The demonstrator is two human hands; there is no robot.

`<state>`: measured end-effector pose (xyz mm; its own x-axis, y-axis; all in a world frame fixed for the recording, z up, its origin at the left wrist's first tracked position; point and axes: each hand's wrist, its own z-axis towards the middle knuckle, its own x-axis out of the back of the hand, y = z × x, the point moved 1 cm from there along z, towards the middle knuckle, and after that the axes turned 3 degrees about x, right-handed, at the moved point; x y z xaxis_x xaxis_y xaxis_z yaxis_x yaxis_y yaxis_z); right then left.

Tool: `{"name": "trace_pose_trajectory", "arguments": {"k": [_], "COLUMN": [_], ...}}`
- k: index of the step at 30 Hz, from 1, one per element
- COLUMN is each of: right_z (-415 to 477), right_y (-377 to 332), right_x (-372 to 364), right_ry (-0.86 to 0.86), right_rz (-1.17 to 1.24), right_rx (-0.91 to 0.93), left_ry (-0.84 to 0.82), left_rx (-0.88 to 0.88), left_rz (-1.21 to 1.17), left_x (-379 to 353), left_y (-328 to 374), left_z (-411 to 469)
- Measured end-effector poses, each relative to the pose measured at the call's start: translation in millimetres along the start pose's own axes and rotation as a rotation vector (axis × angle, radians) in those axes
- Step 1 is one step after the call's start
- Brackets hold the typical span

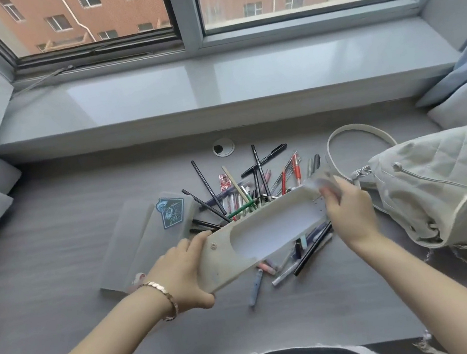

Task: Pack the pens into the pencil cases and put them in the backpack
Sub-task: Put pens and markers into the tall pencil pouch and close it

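While my left hand [186, 273] clasps one end of the pencil case [273, 231], held mid-frame over the scattered pens [246, 193], my blurred right hand [348, 211] pinches the other, which I judge best steadied and opened wide.

The bench [62, 291] shows matt grey wood grain; the windowsill [213, 83] is smooth and glossy. The pencil case [225, 256] is milky, matt plastic, the stickered case [144, 234] frosted translucent plastic. The backpack [442, 177] is quilted, leather-like, with shiny metal studs. The bracelet [164, 294] looks like polished metal.
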<state>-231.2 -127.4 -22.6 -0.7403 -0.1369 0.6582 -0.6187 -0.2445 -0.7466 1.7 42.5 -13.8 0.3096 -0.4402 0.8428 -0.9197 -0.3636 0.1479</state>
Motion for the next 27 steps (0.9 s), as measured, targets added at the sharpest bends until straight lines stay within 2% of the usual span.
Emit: {"name": "trace_pose_trajectory", "arguments": {"k": [3, 6, 9, 10, 12, 15, 17, 20, 23, 27], "right_z": [5.8, 12.6, 15.7, 15.7, 18.4, 27.5, 35.7, 45.0, 54.0, 74.3], "right_y": [-10.4, -22.0, -15.6, -6.1, 18.4, 52.0, 64.2, 69.6, 65.9, 53.5], "right_x": [-5.3, -9.2, -16.5, -19.3, -20.6, -16.4, -14.9, -18.1, -22.1, -35.6], "right_ry": [0.021, -0.050, -0.227, -0.250, -0.219, -0.219, -0.289, -0.379, -0.303, -0.239], "right_rz": [0.065, 0.200, 0.315, 0.255, -0.030, -0.376, -0.477, -0.501, -0.339, -0.132], "right_rx": [-0.021, 0.028, -0.078, -0.129, -0.185, -0.184, -0.151, -0.102, -0.120, -0.397], "left_ry": [-0.077, 0.093, 0.177, 0.190, 0.229, 0.307, 0.332, 0.356, 0.363, 0.342], "left_rx": [0.009, 0.058, 0.177, 0.217, 0.271, 0.282, 0.285, 0.287, 0.302, 0.291], "left_rz": [-0.242, -0.519, -0.565, -0.577, -0.645, -0.718, -0.725, -0.714, -0.710, -0.721], "left_x": [3.4, 2.5, -4.0, -6.3, -8.1, -5.4, -3.2, -3.2, -3.1, -3.4], "left_y": [6.4, 18.7, 23.1, 21.7, 18.3, 18.5, 23.2, 30.5, 34.8, 40.7], "left_z": [10.2, 21.8, 32.9, 36.0, 42.9, 53.4, 57.7, 60.7, 62.3, 63.1]}}
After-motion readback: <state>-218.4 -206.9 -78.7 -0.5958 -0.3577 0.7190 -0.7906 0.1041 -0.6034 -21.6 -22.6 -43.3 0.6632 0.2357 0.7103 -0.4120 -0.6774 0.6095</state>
